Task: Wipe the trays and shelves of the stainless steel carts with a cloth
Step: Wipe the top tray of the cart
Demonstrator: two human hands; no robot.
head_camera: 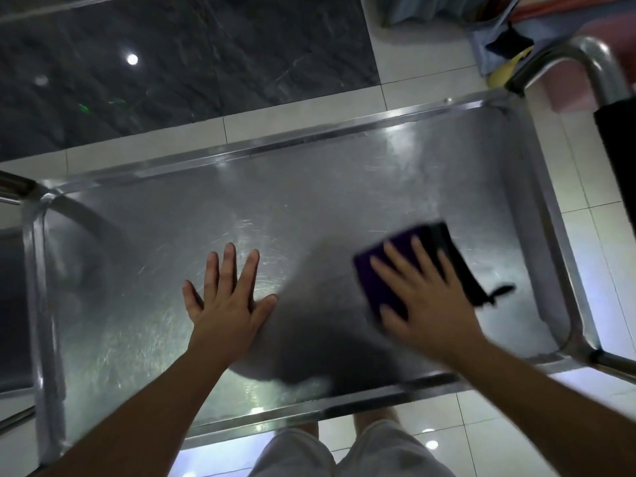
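Note:
I look straight down on the top tray point(309, 187) of a stainless steel cart, a scratched shiny sheet with a raised rim. My right hand point(423, 297) lies flat, fingers spread, on a folded dark purple cloth point(385, 273) on the tray's right half; the cloth is motion-blurred and a black edge with a small loop sticks out to its right. My left hand point(227, 297) rests palm down with fingers apart on the bare metal near the tray's middle, holding nothing.
The cart's tubular handle point(585, 60) arches over the right end, with a black grip point(619, 160) below it. Another steel frame point(20, 187) touches the left end. White floor tiles and a dark marble slab point(172, 63) lie beyond; bundled fabric sits at top right.

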